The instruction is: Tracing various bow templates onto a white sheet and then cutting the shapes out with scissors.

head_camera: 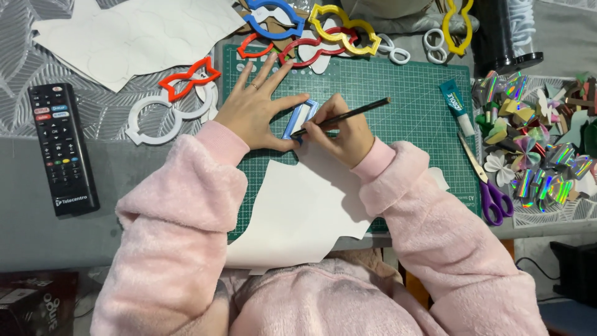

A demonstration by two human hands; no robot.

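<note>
My left hand [258, 106] lies flat with fingers spread on a small blue rectangular frame stencil [300, 118], pressing it onto a white sheet of card [305, 205] over the green cutting mat [410, 106]. My right hand [342, 127] grips a dark pencil [348, 115], its tip at the lower edge of the blue frame. Both arms wear fluffy pink sleeves. The part of the card under the hands is hidden.
Red [188, 78], white [163, 115], blue [273, 15] and yellow [345, 28] cut-out frames lie along the mat's far edge. A black remote [62, 149] rests at left. Glue tube [457, 106], purple-handled scissors [491, 186] and a tray of shiny paper bows [541, 143] sit at right.
</note>
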